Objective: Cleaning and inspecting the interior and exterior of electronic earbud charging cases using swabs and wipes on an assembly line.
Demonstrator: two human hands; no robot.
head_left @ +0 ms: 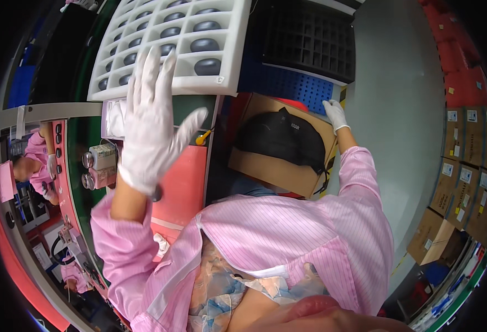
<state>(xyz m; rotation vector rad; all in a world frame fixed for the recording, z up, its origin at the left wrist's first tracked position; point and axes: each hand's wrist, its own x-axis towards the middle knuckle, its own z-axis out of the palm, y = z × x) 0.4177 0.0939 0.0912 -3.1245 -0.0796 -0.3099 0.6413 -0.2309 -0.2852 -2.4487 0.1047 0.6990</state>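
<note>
My left hand (152, 119), in a white glove, is raised with its fingers stretched and thumb spread. It holds nothing, and its fingertips overlap the near part of a white compartment tray (160, 91). Smooth dark oval pieces (207, 67), shaped like computer mice, sit in the tray's cells. Off to the right, my gloved right hand (336, 116) has its fingers closed at the near right corner of a blue perforated crate (304, 88). Part of that grip is hidden. Just left of this hand, an open cardboard box (254, 160) holds a black bag (279, 138).
A black compartment tray (310, 44) lies beyond the blue crate. Cartons (459, 182) are stacked at the right, across the grey floor (395, 110). Two lidded jars (102, 157) stand left of my left wrist. Another person (35, 152) works at the far left.
</note>
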